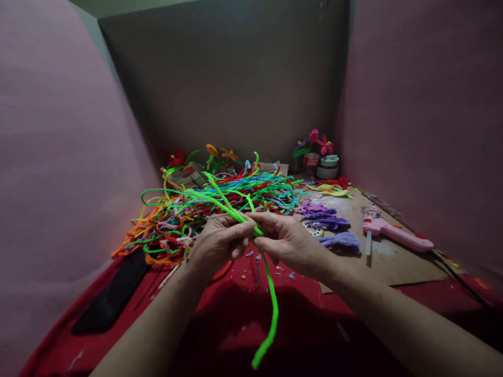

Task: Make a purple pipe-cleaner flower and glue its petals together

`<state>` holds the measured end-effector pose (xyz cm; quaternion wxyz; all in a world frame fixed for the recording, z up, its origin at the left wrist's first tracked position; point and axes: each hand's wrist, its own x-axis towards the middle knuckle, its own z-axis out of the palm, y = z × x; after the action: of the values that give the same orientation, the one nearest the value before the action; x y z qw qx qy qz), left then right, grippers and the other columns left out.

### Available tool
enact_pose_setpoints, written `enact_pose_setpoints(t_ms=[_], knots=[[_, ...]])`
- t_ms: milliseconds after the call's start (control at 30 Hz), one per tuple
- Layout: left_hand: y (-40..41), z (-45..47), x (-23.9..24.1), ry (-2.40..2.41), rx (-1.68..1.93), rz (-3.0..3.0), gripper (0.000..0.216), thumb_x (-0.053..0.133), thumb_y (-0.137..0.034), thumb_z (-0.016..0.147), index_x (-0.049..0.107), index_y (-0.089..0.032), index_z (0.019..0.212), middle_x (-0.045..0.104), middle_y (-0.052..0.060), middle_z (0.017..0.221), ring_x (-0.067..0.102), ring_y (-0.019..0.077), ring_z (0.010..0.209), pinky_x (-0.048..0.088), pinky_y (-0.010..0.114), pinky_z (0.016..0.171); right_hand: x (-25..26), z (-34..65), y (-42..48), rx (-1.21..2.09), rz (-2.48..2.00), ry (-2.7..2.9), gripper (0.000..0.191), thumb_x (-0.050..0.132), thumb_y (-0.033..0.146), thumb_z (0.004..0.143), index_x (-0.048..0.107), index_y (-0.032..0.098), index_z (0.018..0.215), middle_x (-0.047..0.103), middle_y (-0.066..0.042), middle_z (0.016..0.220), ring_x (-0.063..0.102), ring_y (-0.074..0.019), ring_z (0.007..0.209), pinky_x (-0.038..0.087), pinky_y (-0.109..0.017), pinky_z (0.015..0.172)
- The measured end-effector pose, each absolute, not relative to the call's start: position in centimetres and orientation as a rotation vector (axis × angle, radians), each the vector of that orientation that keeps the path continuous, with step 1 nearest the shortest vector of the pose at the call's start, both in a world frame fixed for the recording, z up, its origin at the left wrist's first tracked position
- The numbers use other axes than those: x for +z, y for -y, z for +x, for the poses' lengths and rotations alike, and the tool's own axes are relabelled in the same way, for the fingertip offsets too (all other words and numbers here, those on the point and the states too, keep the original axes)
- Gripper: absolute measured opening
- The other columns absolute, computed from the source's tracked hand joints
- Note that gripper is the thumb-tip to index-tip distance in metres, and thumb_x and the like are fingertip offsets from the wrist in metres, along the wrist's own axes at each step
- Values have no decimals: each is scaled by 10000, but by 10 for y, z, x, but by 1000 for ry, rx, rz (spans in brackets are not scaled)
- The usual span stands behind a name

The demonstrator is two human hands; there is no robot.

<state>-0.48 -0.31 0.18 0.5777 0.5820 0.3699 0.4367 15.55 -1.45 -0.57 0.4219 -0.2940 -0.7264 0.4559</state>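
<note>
Bright green pipe cleaners (272, 301) cross between my fingertips, with one end hanging down toward me and others sticking up to the left. My left hand (222, 235) pinches them between thumb and fingers. Close against it, my right hand (286, 238) also has thumb and fingers closed on the green stems near the crossing. The exact point where they meet is partly covered by my fingers. Just behind both hands lies a big tangled heap of multicoloured pipe cleaners (259, 183).
A pink glue gun (396, 234) lies on a cardboard sheet (396, 267) at right, its cord trailing off. Purple fuzzy bundles (340, 242) sit nearer. A black phone-like slab (113, 293) is at left on the red cloth (220, 330). Pipe-cleaner flowers (324, 145) and a lidded jar (327, 167) stand behind.
</note>
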Motion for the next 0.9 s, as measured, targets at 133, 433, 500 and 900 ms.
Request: enact_pose_setpoints(t_ms=[133, 433, 500, 900], knots=[[6, -2, 3, -904, 1046, 1444, 170, 639, -266, 720, 583, -131, 632, 494, -50, 451, 354, 21, 307, 208, 162, 313, -8, 156, 14, 919, -946, 1930, 284, 409, 49, 718, 647, 159, 827, 520, 35, 575, 416, -65, 485, 335, -206, 490], [12, -9, 12, -1054, 1386, 1643, 119, 614, -225, 728, 644, -190, 618, 520, -25, 489, 423, 61, 423, 323, 174, 388, 3, 152, 15, 176, -832, 1969, 125, 532, 131, 789, 645, 170, 826, 587, -83, 902, 474, -199, 932, 376, -355, 822], [13, -13, 15, -1054, 1521, 1703, 45, 682, -172, 645, 679, -209, 621, 604, -1, 581, 519, 98, 547, 426, 195, 502, 7, 152, 14, 121, -707, 1971, 140, 496, 145, 825, 633, 165, 850, 610, -69, 837, 494, -189, 906, 374, -353, 826], [-17, -4, 9, -566, 1381, 649, 297, 360, -221, 902, 533, -137, 676, 559, -5, 526, 537, 77, 457, 446, 195, 469, -10, 138, 13, 1783, -877, 1348, 190, 496, 315, 800, 580, 154, 746, 266, 99, 406, 139, -36, 330, 107, -191, 333]])
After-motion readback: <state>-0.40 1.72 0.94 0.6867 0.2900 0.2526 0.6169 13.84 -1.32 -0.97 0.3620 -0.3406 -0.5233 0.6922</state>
